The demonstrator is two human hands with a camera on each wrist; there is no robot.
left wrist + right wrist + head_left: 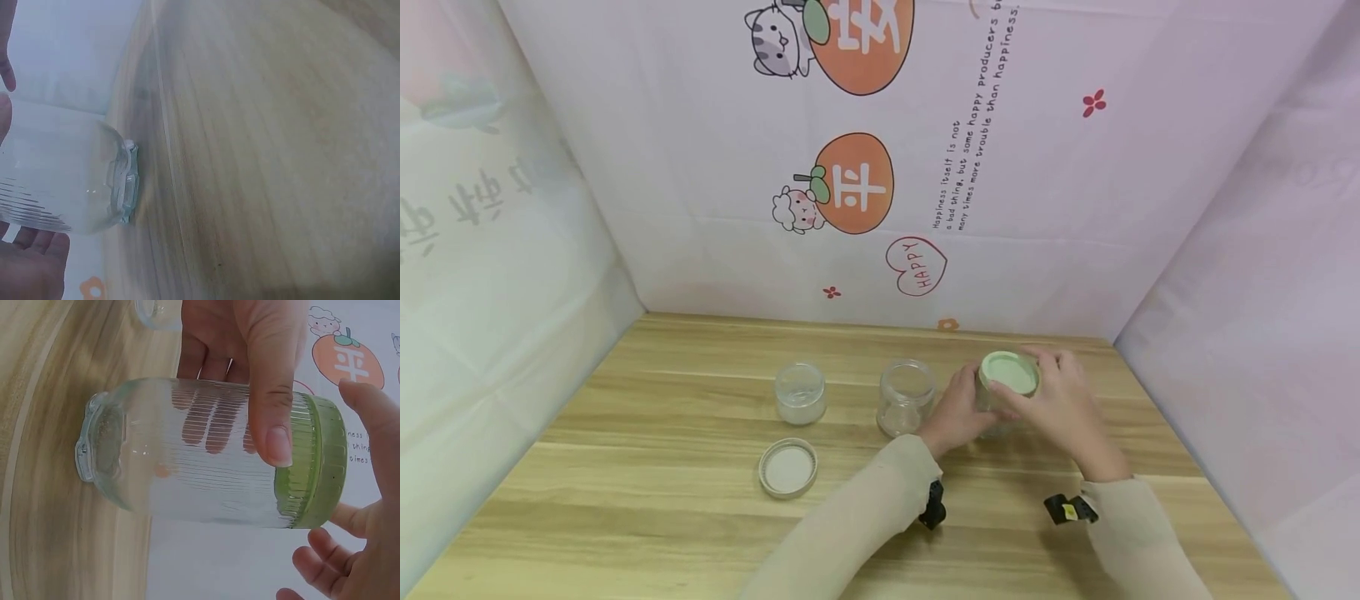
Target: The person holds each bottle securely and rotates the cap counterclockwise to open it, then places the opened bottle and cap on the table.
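A clear ribbed glass jar [140,456] with a green lid [1011,372] is at the right of the table. My left hand [958,410] grips the jar's side, its thumb [278,437] lying along the glass close to the lid. Around the lid curve the thumb and fingers of my right hand [1066,408]. In the left wrist view, the jar's footed base [128,181] is close to the wooden surface; whether it touches is hard to tell.
Left of my hands stands a lidless glass jar [895,417]. Farther left is a small clear jar [800,404], with a pale round lid [787,468] lying in front of it on the wooden table [647,467]. Printed white cloth [1030,208] encloses the back and sides.
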